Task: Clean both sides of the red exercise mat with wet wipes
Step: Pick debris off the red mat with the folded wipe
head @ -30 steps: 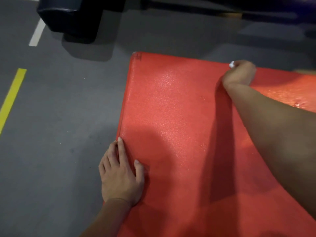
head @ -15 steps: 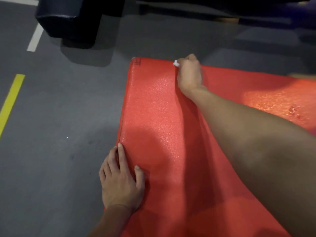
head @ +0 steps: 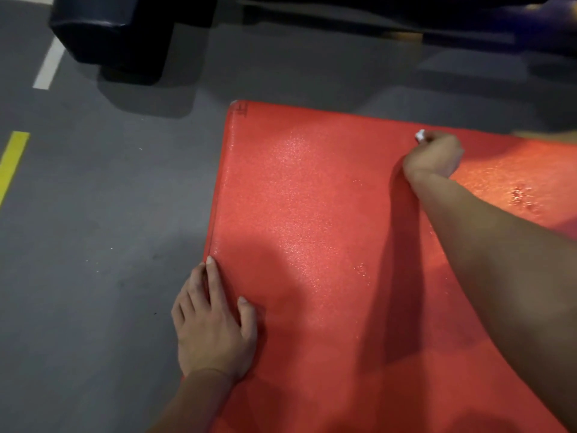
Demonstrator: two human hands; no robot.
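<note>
The red exercise mat [head: 312, 214] lies flat on the grey floor and fills the right half of the view, with wet sheen and droplets on its surface. My left hand [head: 215, 323] rests flat on the mat's left edge, fingers straight. My right hand [head: 434, 157] is near the mat's far edge, fingers curled round a small white wet wipe [head: 420, 135] pressed against the mat. Only a bit of the wipe shows past my knuckles.
Dark padded gym equipment [head: 118, 32] stands on the floor beyond the mat's far left corner. A yellow floor line [head: 12, 160] and a white floor line [head: 48, 67] run at the left. Grey floor [head: 93, 245] lies left of the mat.
My right hand with the wipe swept left along the mat's far edge, then back to the right. My left hand stayed in place on the left edge.
</note>
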